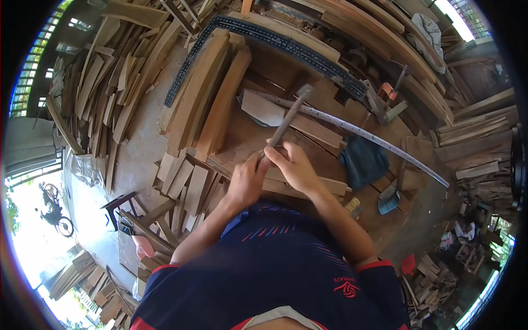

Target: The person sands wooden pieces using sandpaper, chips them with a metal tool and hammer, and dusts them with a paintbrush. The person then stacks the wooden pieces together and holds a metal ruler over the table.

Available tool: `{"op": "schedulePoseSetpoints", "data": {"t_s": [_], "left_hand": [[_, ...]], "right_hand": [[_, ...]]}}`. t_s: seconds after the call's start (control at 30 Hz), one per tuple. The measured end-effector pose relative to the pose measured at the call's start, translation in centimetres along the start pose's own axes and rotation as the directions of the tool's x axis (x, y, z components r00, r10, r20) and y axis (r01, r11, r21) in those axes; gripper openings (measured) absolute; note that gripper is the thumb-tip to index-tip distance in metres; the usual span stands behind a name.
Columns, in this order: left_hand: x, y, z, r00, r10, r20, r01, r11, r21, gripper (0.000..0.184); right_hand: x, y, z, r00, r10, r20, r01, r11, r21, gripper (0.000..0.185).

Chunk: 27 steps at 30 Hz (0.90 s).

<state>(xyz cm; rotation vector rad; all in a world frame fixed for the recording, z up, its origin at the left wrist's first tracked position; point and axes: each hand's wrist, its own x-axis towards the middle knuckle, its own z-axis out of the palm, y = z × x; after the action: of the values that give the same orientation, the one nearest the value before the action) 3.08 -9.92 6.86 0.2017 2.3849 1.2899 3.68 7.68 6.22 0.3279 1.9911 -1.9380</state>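
My left hand [246, 180] is closed around the lower end of a wooden-handled hammer [287, 119]. The hammer slants up and to the right, its small metal head far from me and slightly blurred. Against the same handle end, my right hand [295, 169] has its thumb and fingers closed on the grip. Beneath the hammer lies a pale flat board [263, 109] on the brown wooden work surface [240, 136]. A long metal ruler [379, 141] with markings runs rightward from behind the hammer.
Thick timber pieces [223, 102] stand left of the work surface. A black framing square [275, 38] lies across the back. A blue-green cloth [363, 161] and an orange clamp [388, 91] are at right. Stacked planks [129, 82] line the left; a small dark stool [120, 210] stands below.
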Motion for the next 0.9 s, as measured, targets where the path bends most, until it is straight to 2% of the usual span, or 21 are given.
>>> {"op": "schedulePoseSetpoints", "data": {"t_s": [0.03,0.07,0.17,0.2,0.23,0.27,0.33,0.37,0.4,0.47,0.5,0.6,0.7,0.8,0.9], "left_hand": [[0.2,0.7,0.3,0.999,0.048,0.002,-0.048,0.999,0.003,0.042],[0.6,0.6,0.6,0.994,0.079,0.069,-0.079,0.997,0.006,0.041],[1.6,0.9,-0.7,0.94,0.134,0.313,-0.205,0.957,0.206,0.04],[2.3,-0.1,-1.5,0.875,0.318,0.364,-0.424,0.866,0.264,0.032],[3.7,-0.8,-2.5,0.851,0.46,0.253,-0.512,0.833,0.209,0.03],[5.3,-1.4,-3.4,0.804,0.58,0.13,-0.594,0.788,0.163,0.03],[7.5,-0.5,-5.6,0.865,0.496,0.079,-0.488,0.793,0.365,0.05],[8.4,-0.2,-5.7,0.85,0.519,0.092,-0.497,0.731,0.466,0.059],[9.3,-0.1,-5.6,0.833,0.544,0.104,-0.5,0.659,0.562,0.068],[11.7,-2.0,-4.6,0.777,0.583,0.235,-0.534,0.415,0.737,0.073],[12.4,-3.1,-3.9,0.749,0.587,0.308,-0.542,0.275,0.794,0.076],[13.7,-4.5,-2.8,0.728,0.636,0.255,-0.538,0.3,0.788,0.067],[13.5,-3.8,-3.0,0.783,0.587,0.207,-0.513,0.42,0.749,0.059],[13.0,-3.0,-3.1,0.749,0.625,0.22,-0.563,0.424,0.709,0.052],[13.3,-1.8,-0.1,0.704,0.687,0.18,-0.65,0.521,0.554,0.052]], "right_hand": [[0.2,1.7,0.9,0.993,-0.043,-0.113,0.056,0.992,0.115,0.034],[0.3,1.8,0.7,0.989,-0.074,-0.128,0.089,0.989,0.121,0.031],[0.1,2.3,-0.9,0.975,-0.122,-0.184,0.154,0.974,0.169,0.023],[0.0,3.0,-1.7,0.972,-0.111,-0.207,0.154,0.966,0.206,0.021],[-0.3,3.5,-2.8,0.968,-0.096,-0.231,0.153,0.958,0.244,0.019],[-0.5,3.5,-4.3,0.972,-0.114,-0.206,0.151,0.973,0.175,0.016],[-1.5,3.4,-6.4,0.949,-0.144,-0.282,0.204,0.959,0.197,0.01],[-2.0,3.1,-7.3,0.934,-0.163,-0.318,0.235,0.951,0.203,0.007],[-2.5,2.4,-8.3,0.942,-0.141,-0.303,0.182,0.977,0.112,0.007],[-3.7,1.3,-9.7,0.957,-0.091,-0.275,0.073,0.994,-0.077,0.006],[-4.2,1.7,-9.8,0.957,-0.052,-0.286,0.029,0.996,-0.081,0.006],[-5.4,3.5,-10.4,0.94,0.023,-0.341,-0.067,0.991,-0.118,0.008],[-7.5,6.0,-10.6,0.905,0.019,-0.425,-0.115,0.973,-0.2,0.011],[-9.2,7.3,-10.5,0.874,-0.035,-0.485,-0.122,0.95,-0.287,0.011],[-10.4,8.8,-10.3,0.849,-0.032,-0.528,-0.137,0.951,-0.278,0.013]]}}
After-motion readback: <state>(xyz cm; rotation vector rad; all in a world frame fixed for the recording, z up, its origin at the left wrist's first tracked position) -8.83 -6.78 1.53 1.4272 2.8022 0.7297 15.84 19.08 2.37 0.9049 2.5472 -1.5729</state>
